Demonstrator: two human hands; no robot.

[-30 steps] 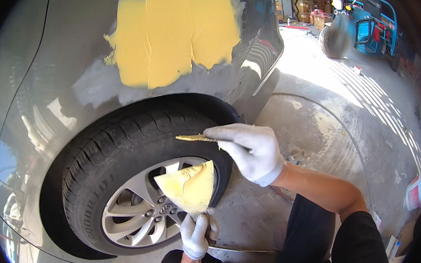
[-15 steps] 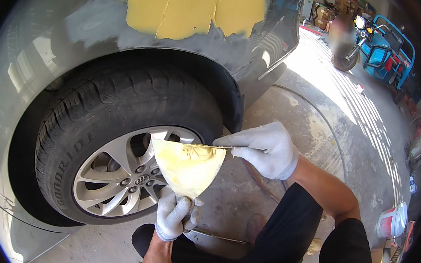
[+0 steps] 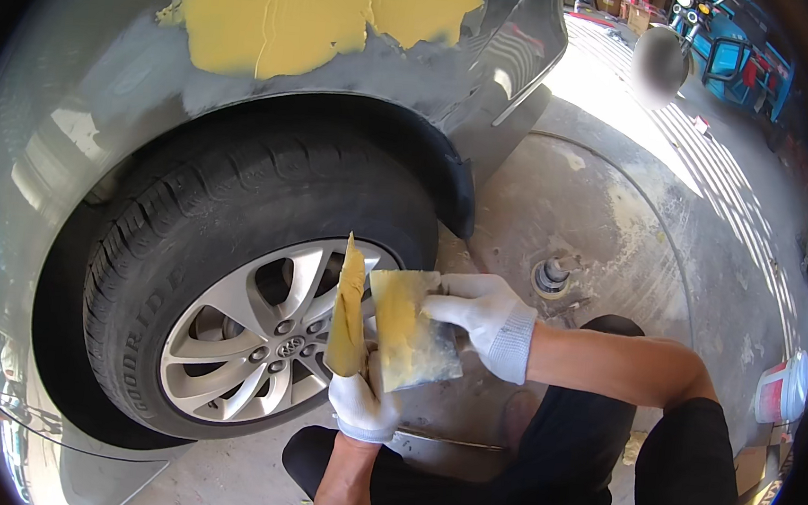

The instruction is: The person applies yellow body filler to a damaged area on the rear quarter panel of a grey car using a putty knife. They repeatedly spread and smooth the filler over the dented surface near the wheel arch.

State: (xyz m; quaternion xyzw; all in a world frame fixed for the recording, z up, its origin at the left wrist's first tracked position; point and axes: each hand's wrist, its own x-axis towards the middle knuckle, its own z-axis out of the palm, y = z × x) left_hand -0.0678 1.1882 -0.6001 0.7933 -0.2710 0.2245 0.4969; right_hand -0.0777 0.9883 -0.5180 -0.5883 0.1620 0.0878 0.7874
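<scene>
Forearms [image 3: 604, 366] roughly perpendicular, left hand [image 3: 363, 409] grips an upright scraper [image 3: 350, 315] while right hand [image 3: 489, 321] pinches a spreader [image 3: 409, 338].

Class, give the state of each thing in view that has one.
Tapered yellow spreader: paste-coated, held upright.
Flat rectangular plate: partly smeared yellow, held.
Left white-gloved hand: closed on the spreader.
Right white-gloved hand: pinching the plate.
Yellow paste patch: spread, ragged-edged.
Glossy grey car panel: dulled around the patch.
Black rubber tyre: fitted on the silver spoked wheel.
</scene>
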